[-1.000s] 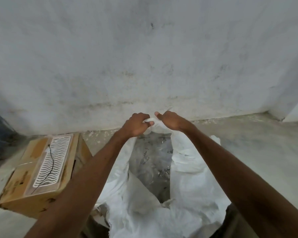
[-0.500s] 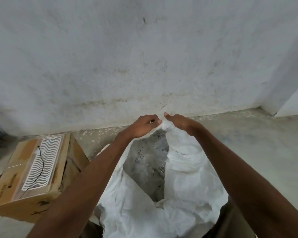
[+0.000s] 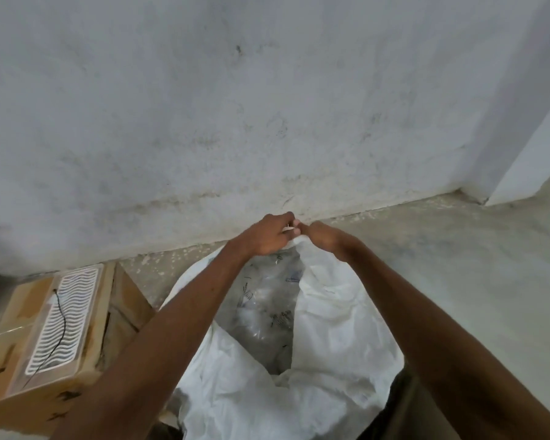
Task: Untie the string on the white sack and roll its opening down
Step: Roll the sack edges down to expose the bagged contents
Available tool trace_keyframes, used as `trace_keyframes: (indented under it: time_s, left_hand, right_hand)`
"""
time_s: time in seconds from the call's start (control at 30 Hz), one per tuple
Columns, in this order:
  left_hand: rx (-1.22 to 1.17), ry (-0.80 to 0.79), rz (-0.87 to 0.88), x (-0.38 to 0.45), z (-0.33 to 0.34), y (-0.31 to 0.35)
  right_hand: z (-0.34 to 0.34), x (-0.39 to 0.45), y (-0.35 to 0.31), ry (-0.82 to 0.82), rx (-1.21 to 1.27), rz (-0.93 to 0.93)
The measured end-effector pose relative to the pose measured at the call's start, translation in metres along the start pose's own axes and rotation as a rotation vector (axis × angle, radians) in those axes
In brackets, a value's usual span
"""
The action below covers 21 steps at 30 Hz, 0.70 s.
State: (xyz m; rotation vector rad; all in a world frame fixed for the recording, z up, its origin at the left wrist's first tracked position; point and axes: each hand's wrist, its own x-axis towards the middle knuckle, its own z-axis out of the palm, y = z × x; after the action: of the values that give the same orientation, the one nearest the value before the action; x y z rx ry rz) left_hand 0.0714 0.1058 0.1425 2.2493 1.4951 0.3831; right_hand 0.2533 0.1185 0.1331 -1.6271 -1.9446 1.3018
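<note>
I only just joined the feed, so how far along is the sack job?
Partly done: the white sack already gapes open, showing clear plastic packets inside. In hand: the left hand and right hand meet at the far rim, pinching a bunched bit of it; whether the string is in that grip is too small to tell. Left: the opening shows no neat rolled cuff yet, so rolling down remains.

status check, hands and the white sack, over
Left hand and right hand both pinched on the far edge of the white sack, knuckles nearly touching. Sack mouth gaping, clear plastic inside, not rolled down. Cardboard box beside it, clear of the hands.
</note>
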Motion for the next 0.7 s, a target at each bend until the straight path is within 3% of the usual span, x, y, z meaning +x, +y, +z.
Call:
trace_keyframes:
  time_s: [0.07, 0.2, 0.27, 0.33, 0.43, 0.5, 0.6, 0.7]
  left_hand:
    - [-0.083, 0.035, -0.072, 0.004, 0.0, 0.001]
    - [-0.011, -0.009, -0.242, 0.01, -0.007, -0.007]
    - [-0.052, -0.056, -0.263, 0.011, -0.009, -0.007]
    - [-0.001, -0.082, -0.254, 0.011, -0.005, 0.0]
    - [0.217, -0.019, -0.053, 0.007, 0.006, 0.02]
    - [0.085, -0.011, 0.07, 0.004, 0.009, 0.028]
    - [0.028, -0.024, -0.072, 0.006, 0.009, 0.026]
    - [-0.018, -0.026, -0.264, 0.013, 0.004, 0.016]
  right_hand:
    - [-0.002, -0.004, 0.001, 0.069, -0.045, -0.065]
    - [0.01, -0.024, 0.02, 0.359, -0.517, -0.117]
    - [0.013, -0.031, 0.03, 0.465, -0.58, -0.087]
    - [0.007, -0.026, 0.033, 0.455, -0.363, 0.004]
    - [-0.014, -0.026, 0.024, 0.155, -0.058, 0.089]
    - [-0.026, -0.032, 0.022, 0.032, -0.051, 0.057]
    - [-0.026, -0.046, 0.015, 0.099, -0.117, 0.015]
    - [-0.004, -0.057, 0.019, 0.228, -0.453, -0.021]
